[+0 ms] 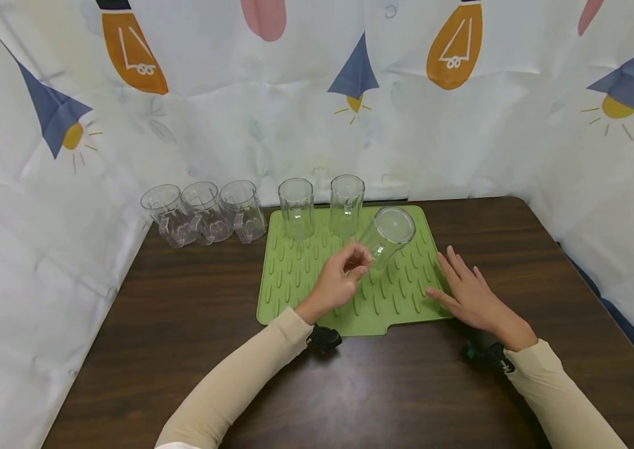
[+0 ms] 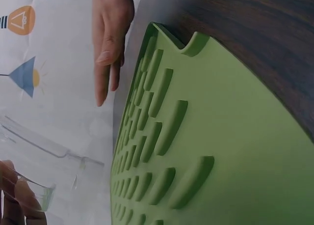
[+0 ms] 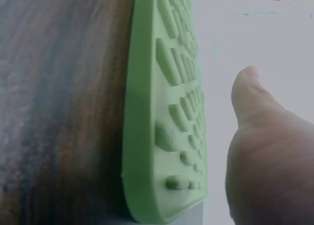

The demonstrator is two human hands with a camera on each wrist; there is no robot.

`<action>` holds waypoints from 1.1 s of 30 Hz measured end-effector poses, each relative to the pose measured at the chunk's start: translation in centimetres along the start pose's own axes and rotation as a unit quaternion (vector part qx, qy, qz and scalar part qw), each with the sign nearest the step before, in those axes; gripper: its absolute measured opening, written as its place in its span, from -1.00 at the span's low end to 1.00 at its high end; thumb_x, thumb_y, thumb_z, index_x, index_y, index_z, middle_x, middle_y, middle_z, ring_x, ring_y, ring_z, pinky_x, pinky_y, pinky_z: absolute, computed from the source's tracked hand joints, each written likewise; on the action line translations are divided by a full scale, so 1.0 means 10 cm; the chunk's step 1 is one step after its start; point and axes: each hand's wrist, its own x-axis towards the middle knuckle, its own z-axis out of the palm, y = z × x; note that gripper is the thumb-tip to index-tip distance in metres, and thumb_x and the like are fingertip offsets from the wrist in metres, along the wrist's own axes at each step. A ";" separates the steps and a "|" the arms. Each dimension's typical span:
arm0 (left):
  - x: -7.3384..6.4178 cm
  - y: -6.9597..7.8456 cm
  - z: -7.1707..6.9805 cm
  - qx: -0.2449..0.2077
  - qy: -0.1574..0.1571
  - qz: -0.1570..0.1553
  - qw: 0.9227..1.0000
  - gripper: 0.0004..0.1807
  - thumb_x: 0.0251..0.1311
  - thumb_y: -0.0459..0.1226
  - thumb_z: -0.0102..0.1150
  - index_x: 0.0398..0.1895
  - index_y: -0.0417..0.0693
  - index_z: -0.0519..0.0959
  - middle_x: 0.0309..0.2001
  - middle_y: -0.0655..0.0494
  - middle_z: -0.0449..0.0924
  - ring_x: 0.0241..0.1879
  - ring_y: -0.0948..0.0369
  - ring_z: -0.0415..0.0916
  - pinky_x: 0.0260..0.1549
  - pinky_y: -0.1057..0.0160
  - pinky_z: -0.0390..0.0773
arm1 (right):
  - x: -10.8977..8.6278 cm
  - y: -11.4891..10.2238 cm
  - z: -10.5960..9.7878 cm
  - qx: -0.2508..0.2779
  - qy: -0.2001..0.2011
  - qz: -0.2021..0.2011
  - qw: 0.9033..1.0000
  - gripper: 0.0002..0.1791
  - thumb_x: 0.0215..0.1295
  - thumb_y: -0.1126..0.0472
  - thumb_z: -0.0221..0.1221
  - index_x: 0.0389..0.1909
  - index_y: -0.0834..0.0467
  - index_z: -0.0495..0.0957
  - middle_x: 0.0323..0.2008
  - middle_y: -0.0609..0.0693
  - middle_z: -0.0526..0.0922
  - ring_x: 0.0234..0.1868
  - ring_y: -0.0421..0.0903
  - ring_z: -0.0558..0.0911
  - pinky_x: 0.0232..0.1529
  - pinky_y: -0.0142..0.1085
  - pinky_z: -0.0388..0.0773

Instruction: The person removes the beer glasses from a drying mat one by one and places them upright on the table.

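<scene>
"One clear, round glass mug (image 1: 388, 236) is tilting over the green, bumpy, rubbery-looking mat (image 1: 358, 325), just right of the frame's middle. Why isn't it falling?"

"The left hand (image 1: 340, 279) is curling its fingers and gripping it, probably by the handle."

"And the right hand (image 1: 472, 300)?"

"It's spreading its fingers beside the mat's right edge, holding nothing, maybe leaving the mug room."

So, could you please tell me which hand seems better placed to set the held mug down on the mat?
Probably the left hand: it grips the tilted glass mug over the green mat, while the right hand is spread near the mat's right edge, apart from the mug and holding nothing.
</scene>
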 end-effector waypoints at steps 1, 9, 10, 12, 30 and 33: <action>-0.01 0.00 0.00 0.005 0.000 0.004 1.000 -0.80 0.36 -0.57 0.06 -0.12 -0.13 0.49 -0.16 -0.23 0.59 -0.15 0.03 0.57 -0.03 0.29 0.67 | 0.01 0.00 -0.01 0.001 0.005 -0.004 1.000 -0.01 0.56 -0.22 0.05 0.68 0.19 -0.23 0.67 0.37 -0.29 0.64 0.46 -0.08 0.50 0.55 -0.19; -0.08 0.00 -0.04 0.050 0.008 0.028 0.998 -0.82 0.38 -0.57 0.06 -0.10 -0.17 0.50 -0.12 -0.18 0.63 -0.11 0.13 0.59 0.07 0.20 0.72 | 0.05 -0.07 -0.07 0.043 0.048 -0.020 0.998 -0.07 0.59 -0.13 0.06 0.69 0.12 -0.23 0.68 0.31 -0.27 0.58 0.53 0.02 0.40 0.53 0.14; -0.09 -0.01 -0.05 0.057 0.009 0.032 0.998 -0.82 0.39 -0.57 0.06 -0.09 -0.17 0.50 -0.12 -0.15 0.63 -0.11 0.13 0.60 0.06 0.21 0.72 | 0.05 -0.09 -0.08 0.048 0.052 -0.018 0.997 -0.08 0.59 -0.12 0.06 0.69 0.10 -0.23 0.68 0.29 -0.27 0.59 0.52 0.02 0.39 0.54 0.14; -0.10 -0.02 -0.07 0.068 0.013 0.042 0.997 -0.81 0.38 -0.56 0.08 -0.08 -0.17 0.51 -0.11 -0.10 0.64 -0.10 0.13 0.62 0.03 0.23 0.72 | 0.06 -0.11 -0.09 0.054 0.062 -0.018 0.996 -0.10 0.60 -0.12 0.04 0.69 0.07 -0.22 0.68 0.28 -0.25 0.58 0.52 0.04 0.37 0.54 0.17; -0.20 0.02 -0.16 0.240 0.026 0.211 0.947 -0.69 0.18 -0.72 0.05 -0.13 -0.26 0.52 -0.20 -0.07 0.61 -0.22 0.14 0.62 -0.16 0.44 0.71 | 0.17 -0.24 -0.10 0.132 0.167 -0.072 0.974 -0.32 0.65 0.09 -0.02 0.65 0.08 -0.01 0.46 0.38 0.20 0.32 0.36 0.44 0.15 0.33 0.51; -0.22 0.03 -0.16 0.278 0.029 0.228 0.933 -0.61 0.08 -0.76 0.01 -0.12 -0.25 0.54 -0.20 -0.05 0.61 -0.20 0.15 0.61 -0.15 0.43 0.70 | 0.17 -0.27 -0.12 0.154 0.177 -0.071 0.969 -0.36 0.67 0.11 -0.06 0.64 0.08 0.03 0.45 0.35 0.24 0.30 0.35 0.49 0.13 0.27 0.53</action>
